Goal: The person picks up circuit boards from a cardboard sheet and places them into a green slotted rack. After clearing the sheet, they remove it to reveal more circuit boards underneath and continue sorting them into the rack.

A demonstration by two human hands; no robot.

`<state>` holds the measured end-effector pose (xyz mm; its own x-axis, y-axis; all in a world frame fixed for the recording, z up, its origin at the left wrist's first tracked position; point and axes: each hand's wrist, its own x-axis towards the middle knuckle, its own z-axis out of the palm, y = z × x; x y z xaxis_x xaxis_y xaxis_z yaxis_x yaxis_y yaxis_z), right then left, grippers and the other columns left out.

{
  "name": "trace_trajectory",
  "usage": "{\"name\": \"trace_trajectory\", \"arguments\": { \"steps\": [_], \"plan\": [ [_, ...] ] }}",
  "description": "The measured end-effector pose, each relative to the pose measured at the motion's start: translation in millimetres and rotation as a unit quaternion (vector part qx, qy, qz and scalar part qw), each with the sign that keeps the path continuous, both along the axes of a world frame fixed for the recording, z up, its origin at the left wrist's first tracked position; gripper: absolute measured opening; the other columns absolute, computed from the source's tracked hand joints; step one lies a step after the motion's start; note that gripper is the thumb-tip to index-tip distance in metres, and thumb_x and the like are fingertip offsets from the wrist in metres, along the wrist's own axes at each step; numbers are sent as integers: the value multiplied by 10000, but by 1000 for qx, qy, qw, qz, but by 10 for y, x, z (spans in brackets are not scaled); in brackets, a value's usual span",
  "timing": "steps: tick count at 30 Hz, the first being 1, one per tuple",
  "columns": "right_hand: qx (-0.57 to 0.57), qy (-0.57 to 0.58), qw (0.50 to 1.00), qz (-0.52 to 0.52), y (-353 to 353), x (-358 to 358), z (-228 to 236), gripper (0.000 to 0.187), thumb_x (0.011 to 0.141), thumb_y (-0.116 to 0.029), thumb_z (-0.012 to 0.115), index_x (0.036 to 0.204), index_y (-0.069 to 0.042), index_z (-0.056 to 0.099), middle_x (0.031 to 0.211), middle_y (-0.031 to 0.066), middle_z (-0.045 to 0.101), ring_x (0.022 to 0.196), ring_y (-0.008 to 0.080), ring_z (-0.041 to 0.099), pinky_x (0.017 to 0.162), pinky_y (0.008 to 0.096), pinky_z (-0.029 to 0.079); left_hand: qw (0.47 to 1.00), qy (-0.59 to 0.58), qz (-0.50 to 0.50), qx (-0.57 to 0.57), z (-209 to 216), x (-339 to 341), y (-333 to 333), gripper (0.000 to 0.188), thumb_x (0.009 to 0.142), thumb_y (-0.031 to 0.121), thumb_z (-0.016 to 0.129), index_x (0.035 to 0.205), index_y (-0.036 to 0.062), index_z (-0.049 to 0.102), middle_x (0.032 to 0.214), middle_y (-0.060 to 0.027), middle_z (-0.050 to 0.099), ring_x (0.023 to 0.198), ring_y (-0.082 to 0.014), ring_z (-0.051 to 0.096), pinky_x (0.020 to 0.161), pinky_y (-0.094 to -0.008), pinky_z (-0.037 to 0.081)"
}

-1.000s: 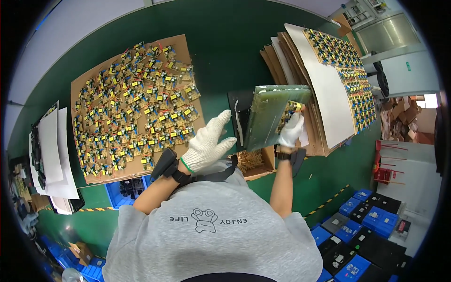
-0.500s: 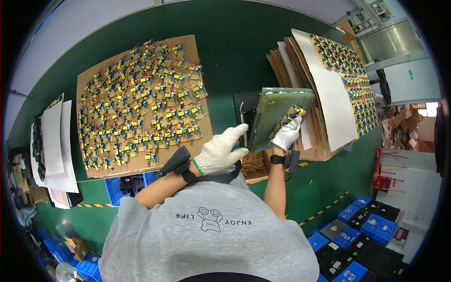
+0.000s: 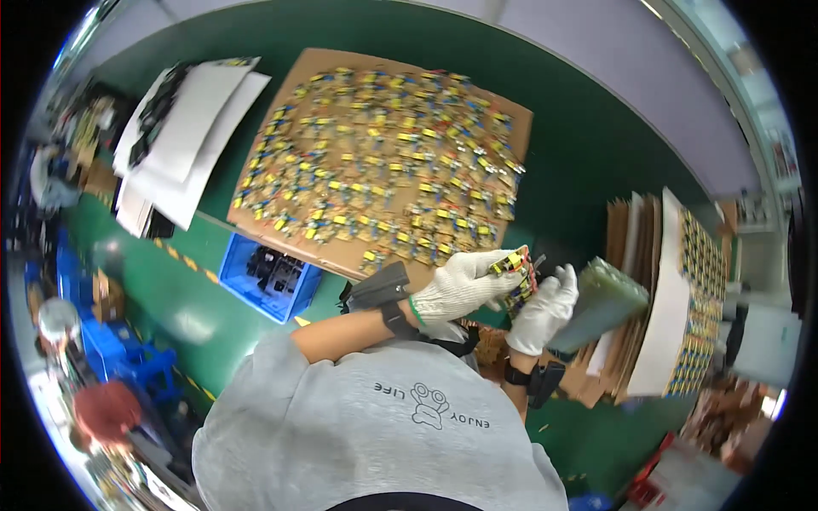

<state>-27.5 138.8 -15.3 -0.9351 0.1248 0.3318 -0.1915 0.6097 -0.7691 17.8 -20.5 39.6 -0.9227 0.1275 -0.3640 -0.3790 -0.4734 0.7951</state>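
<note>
My left hand [image 3: 460, 289], in a knitted white glove with a green cuff, is closed on a small circuit board [image 3: 520, 266] carrying yellow and red parts. Close beside the board is my white-gloved right hand [image 3: 545, 317], its fingers raised and apart; whether it touches the board's edge I cannot tell. Many similar boards [image 3: 375, 186] lie in rows over a brown cardboard sheet [image 3: 298, 72] ahead of my left hand. Just right of my right hand stands a thick greenish translucent slab [image 3: 603, 298].
Upright cardboard sheets [image 3: 635, 281] and a white sheet [image 3: 660, 289] bearing more boards stand at the right. A blue crate [image 3: 268, 285] with black parts sits below the cardboard's left side. White sheets [image 3: 192, 119] are at the far left. The bench top [image 3: 567, 170] is green.
My view has swung to the right. My right hand has left the greenish slab, and the circuit board that lay there is now in my left hand. The left hand has closed.
</note>
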Motion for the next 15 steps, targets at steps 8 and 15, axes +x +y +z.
{"name": "trace_trajectory", "arguments": {
  "steps": [8, 15],
  "plan": [
    [-77, -92, 988, 98, -713, -10, 203, 484, 989, -290, 490, 651, 55, 512, 473, 54, 367, 498, 93, 287, 433, 353, 265, 996, 32, 44, 71, -68, 247, -761, 616, 885, 239, 620, 1406, 58, 347, 1266, -78, 524, 915, -141, 619, 718, -280, 564],
    [-94, -166, 963, 190, -1508, 178, 286, 563, 1008, -360, 387, 598, -3, 531, 507, 32, 462, 461, 132, 390, 473, 325, 317, 999, 15, 7, 46, -1, 597, -1724, 444, 882, 167, 596, 1294, 26, 507, 962, -14, 611, 800, -82, 599, 623, -251, 546]
  ]
}}
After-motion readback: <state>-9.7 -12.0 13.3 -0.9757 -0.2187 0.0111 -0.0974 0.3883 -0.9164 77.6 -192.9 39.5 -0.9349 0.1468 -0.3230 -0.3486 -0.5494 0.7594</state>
